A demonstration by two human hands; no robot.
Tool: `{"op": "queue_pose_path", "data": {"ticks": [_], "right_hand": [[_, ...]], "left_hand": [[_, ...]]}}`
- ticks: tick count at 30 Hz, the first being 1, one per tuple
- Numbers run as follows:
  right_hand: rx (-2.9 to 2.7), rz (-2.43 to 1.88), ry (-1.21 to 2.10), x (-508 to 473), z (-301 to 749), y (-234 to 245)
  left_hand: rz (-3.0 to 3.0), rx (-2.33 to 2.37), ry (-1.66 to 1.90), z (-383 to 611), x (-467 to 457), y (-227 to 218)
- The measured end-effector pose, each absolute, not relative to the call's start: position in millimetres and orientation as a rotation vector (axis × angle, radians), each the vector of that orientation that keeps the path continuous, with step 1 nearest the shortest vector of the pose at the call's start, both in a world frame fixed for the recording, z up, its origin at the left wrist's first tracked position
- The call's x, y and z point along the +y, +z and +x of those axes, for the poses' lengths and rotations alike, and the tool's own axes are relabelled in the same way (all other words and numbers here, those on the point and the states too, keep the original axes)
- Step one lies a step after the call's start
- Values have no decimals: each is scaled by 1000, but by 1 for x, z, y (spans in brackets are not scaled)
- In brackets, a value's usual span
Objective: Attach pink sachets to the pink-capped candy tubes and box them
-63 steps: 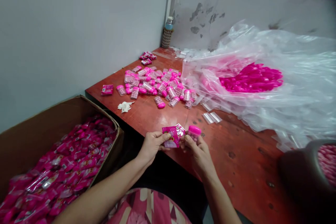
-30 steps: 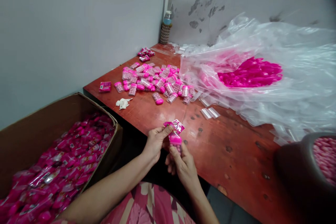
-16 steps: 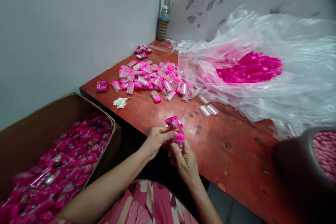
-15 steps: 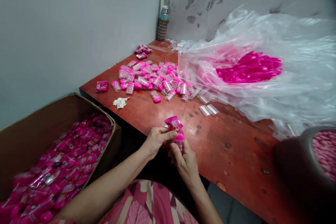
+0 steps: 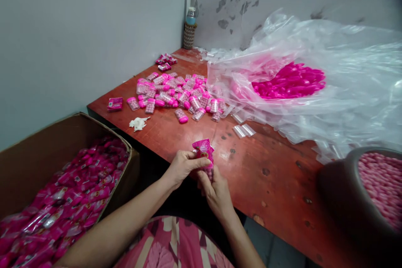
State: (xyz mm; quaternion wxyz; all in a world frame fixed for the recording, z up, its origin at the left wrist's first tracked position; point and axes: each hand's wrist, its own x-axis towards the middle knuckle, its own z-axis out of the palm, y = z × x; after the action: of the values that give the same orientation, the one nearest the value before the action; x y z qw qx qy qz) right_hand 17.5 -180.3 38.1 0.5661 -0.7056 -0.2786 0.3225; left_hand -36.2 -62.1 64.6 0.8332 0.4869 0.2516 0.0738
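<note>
Near the table's front edge, my left hand [image 5: 184,168] pinches a printed pink wrapper sleeve [image 5: 203,149] between thumb and fingers. Just below it, my right hand [image 5: 216,192] grips a small clear candy bottle [image 5: 208,172] filled with pink balls. The sleeve sits over the bottle's upper end and hides its cap. Beyond my hands lies a heap of capped candy bottles [image 5: 182,92], pink-lidded and without sleeves. A few clear uncapped tubes [image 5: 244,130] rest to the right of the heap.
A cardboard box [image 5: 47,127] of sleeved bottles [image 5: 78,180] stands at left. On the red table [image 5: 270,192] are a stack of flat sleeves [image 5: 115,104], a white scrap [image 5: 138,123], a plastic bag [image 5: 345,104] with pink caps [image 5: 292,80], and a drink bottle [image 5: 190,27]. A dark tub [image 5: 342,188] holds pink balls [image 5: 381,184].
The sleeve has come down over the bottle's pink cap, which showed below it before. My hands stay together, and the whole view has shifted slightly.
</note>
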Motion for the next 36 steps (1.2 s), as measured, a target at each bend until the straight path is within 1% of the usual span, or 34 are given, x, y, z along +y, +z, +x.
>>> {"op": "queue_pose_path", "data": {"ticks": [2, 6, 8, 10, 13, 14, 18, 20, 24, 29, 33, 36], "right_hand": [[-671, -1666, 729, -180, 17, 37], [-559, -1342, 1029, -181, 15, 31], [-517, -1247, 1102, -182, 14, 28], [-533, -1333, 1030, -182, 15, 27], [-580, -1558, 818, -181, 16, 29], [-582, -1569, 809, -181, 16, 30], [-488, -1309, 1063, -185, 17, 29], [-442, -1192, 1116, -189, 16, 29], [-393, -1138, 1061, -197, 17, 30], [-262, -1149, 929, -195, 18, 30], [-218, -1170, 905, -183, 13, 32], [-240, -1178, 922, -180, 14, 36]], "left_hand": [[995, 527, 144, -37, -63, 65], [1032, 503, 93, -40, -63, 65], [1061, 493, 81, -41, -62, 63], [1067, 486, 76, -42, -63, 60], [1060, 523, 132, -41, -69, 53], [1051, 540, 152, -41, -71, 51], [952, 549, 140, -42, -79, 51], [906, 557, 133, -42, -78, 53], [835, 585, 226, -44, -72, 55], [819, 543, 192, -44, -82, 50], [772, 550, 231, -52, -89, 54], [719, 611, 432, -77, -75, 66]]}}
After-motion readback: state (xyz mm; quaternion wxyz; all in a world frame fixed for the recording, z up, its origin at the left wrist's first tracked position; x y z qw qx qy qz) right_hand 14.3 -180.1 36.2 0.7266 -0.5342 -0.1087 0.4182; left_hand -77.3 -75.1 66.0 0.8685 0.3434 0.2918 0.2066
